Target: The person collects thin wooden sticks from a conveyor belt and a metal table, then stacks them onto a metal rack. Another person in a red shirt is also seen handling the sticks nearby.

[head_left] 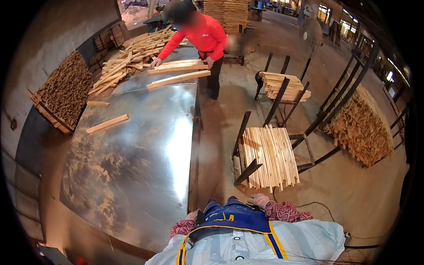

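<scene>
My left hand (193, 215) hangs close to my blue apron (238, 213), beside the near right corner of the metal-topped table (145, 176). Its fingers are mostly hidden, and I cannot tell how they are held. My right hand (259, 200) is low on the apron's other side, its fingers loosely out with nothing seen in them. Patterned red sleeve cuffs cover both wrists. Just beyond the right hand, apart from it, lies a stack of wooden strips (270, 157) on a dark metal rack (240, 137). Two loose strips, one a longer wooden strip (107, 123), lie on the tabletop.
Across the table a co-worker in a red top (203, 35) handles wooden strips beside a loose pile (132, 55). Another strip stack (285, 86) sits on a farther rack. Bundled wood (362, 123) stands right, more (65, 90) left. A cable (324, 208) crosses the floor.
</scene>
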The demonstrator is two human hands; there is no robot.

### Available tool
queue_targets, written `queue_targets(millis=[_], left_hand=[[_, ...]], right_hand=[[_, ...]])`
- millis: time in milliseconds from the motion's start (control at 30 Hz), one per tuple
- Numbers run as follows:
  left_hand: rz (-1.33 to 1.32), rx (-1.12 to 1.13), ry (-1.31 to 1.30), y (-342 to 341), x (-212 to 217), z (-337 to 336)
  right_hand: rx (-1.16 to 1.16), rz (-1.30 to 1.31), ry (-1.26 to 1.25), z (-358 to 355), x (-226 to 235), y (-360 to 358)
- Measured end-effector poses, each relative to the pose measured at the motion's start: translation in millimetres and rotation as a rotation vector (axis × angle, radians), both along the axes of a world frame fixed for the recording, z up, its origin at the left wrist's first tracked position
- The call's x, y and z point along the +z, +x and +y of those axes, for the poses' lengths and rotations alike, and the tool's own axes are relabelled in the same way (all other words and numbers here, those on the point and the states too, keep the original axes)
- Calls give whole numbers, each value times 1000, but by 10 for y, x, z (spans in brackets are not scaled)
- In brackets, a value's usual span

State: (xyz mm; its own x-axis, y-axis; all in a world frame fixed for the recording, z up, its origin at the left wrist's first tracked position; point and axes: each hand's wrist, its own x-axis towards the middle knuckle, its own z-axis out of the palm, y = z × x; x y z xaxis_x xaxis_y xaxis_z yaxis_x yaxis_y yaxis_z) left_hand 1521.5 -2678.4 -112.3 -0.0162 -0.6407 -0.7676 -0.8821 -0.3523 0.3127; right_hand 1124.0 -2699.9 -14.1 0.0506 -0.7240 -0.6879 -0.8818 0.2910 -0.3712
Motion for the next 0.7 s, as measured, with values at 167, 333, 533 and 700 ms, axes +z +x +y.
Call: queue_targets(millis=[167, 333, 533, 700], left_hand=[[-31, 126, 20, 36, 113, 24], [-53, 251, 34, 44, 182, 118], [-90, 440, 30, -102, 413, 117], [-163, 606, 86, -279, 601, 27]], right_hand=[[-33, -60, 107, -124, -41, 189], [109, -95, 111, -40, -127, 105], [-105, -119, 59, 206, -183, -140], [-161, -73, 102, 274, -217, -394]])
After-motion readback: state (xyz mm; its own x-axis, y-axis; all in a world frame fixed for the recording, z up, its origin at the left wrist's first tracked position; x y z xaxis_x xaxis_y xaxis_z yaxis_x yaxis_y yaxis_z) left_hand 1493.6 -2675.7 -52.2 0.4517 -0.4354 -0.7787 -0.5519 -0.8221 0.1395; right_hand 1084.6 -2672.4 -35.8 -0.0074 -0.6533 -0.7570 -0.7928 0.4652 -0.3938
